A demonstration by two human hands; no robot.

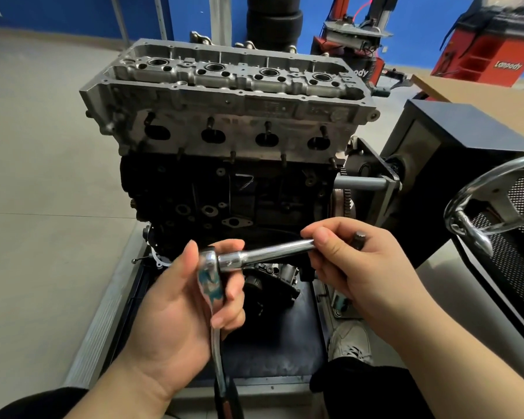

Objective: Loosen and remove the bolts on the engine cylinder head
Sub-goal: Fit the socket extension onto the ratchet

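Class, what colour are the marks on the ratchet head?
Teal-blue smears on shiny chrome ratchet head, seen in the head view.

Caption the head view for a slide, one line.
Left hand grips the ratchet wrench, right hand holds its extension bar, before the cylinder head.

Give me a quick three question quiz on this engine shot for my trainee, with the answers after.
1. True or false: the ratchet is already on a bolt of the cylinder head.
2. Which hand holds the extension bar? A left hand, B right hand, C neither.
3. Fill in: the extension bar joins the ratchet at its ____.

Key: 1 false, both hands hold it in the air below the head. 2 B. 3 head.
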